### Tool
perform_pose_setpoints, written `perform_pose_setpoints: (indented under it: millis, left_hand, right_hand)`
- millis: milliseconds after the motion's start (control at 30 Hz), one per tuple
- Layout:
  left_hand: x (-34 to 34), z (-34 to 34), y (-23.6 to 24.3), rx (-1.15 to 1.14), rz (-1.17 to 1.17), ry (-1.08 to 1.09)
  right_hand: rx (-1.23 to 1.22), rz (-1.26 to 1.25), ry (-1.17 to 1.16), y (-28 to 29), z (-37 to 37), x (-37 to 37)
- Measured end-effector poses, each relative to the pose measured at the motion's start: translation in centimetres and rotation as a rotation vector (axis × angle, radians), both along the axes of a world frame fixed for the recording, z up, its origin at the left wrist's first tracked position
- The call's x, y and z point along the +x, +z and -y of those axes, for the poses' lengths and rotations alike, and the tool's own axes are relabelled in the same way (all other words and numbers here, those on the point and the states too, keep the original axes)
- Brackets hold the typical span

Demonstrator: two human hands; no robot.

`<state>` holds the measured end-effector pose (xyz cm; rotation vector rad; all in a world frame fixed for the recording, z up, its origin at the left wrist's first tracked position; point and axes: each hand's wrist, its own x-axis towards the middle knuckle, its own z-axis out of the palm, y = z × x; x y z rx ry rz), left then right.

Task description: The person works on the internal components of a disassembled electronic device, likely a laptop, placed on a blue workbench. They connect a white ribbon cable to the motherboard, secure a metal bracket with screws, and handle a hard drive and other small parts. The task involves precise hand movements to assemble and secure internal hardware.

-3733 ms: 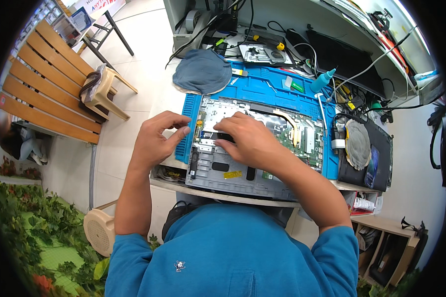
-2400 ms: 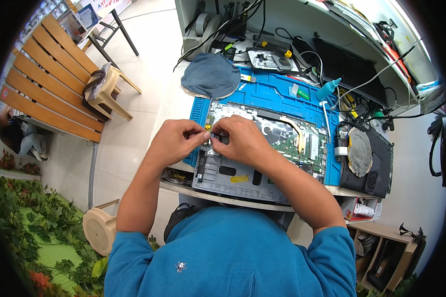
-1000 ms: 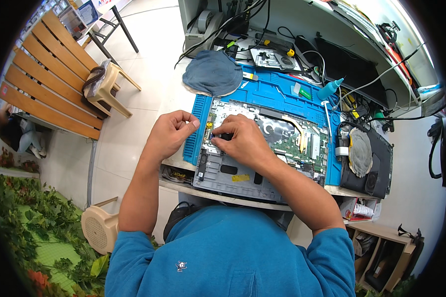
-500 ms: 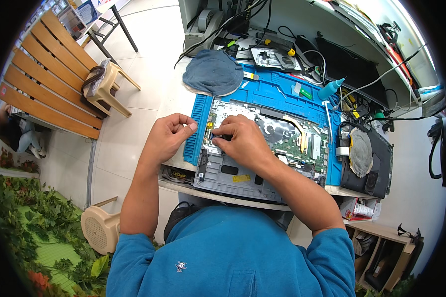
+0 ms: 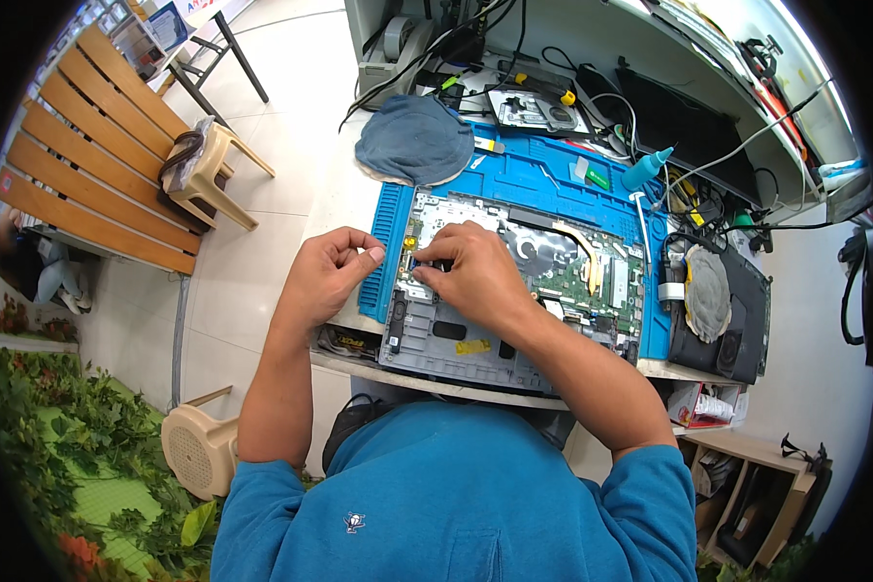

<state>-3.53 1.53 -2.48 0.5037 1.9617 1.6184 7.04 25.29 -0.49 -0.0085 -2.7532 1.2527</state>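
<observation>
An opened laptop (image 5: 470, 345) lies with its grey case, green circuit board (image 5: 599, 286) and copper heat pipe exposed on the blue silicone mat (image 5: 543, 170). My right hand (image 5: 470, 276) is over the laptop's left part, its thumb and index finger pinched at a small dark piece beside some yellow tape; what exactly it grips is partly hidden. My left hand (image 5: 330, 272) hovers left of the laptop by the mat's ridged edge, fingers curled and thumb near index finger; whether anything is between them I cannot make out.
A blue-grey cloth pad (image 5: 412, 136), cables, tools and a light-blue bottle (image 5: 640, 173) lie behind; a dark laptop (image 5: 742, 330) with a grey pad sits at right. At left are a slatted wooden bench (image 5: 87, 165), plastic stool (image 5: 213, 175) and another person (image 5: 44, 262).
My left hand met my right at the laptop's left edge, then drew back leftward and has since shifted slightly. My right hand keeps its pinch in much the same place.
</observation>
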Motion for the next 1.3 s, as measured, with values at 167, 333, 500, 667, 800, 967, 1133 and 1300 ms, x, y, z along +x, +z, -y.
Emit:
perform_pose_setpoints:
  millis: [167,333,500,667,800,967,1133,1300]
  left_hand:
    - [0.2,0.0,0.0,-0.002,0.0,-0.005]
    - [0.2,-0.1,0.1,0.006,0.009,-0.004]
    - [0.2,0.0,0.1,0.002,-0.009,-0.012]
    - [0.2,-0.1,0.2,0.004,-0.007,-0.013]
    - [0.2,-0.1,0.1,0.008,-0.013,-0.01]
    - [0.2,-0.1,0.4,0.001,-0.018,-0.013]
    - [0.2,-0.1,0.3,0.007,-0.015,-0.016]
    - [0.4,-0.5,-0.1,0.033,-0.01,0.026]
  right_hand:
    - [0.003,0.012,-0.001,0.1,0.1,0.0]
    - [0.016,-0.027,-0.002,-0.2,0.1,0.1]
    - [0.056,-0.072,0.006,-0.3,0.4,0.4]
    - [0.079,-0.084,-0.002,-0.8,0.2,0.3]
    - [0.033,-0.05,-0.024,-0.4,0.3,0.2]
    - [0.037,-0.051,-0.019,-0.1,0.3,0.2]
    - [0.034,-0.07,-0.017,-0.4,0.3,0.1]
    - [0.041,-0.09,-0.004,-0.8,0.2,0.2]
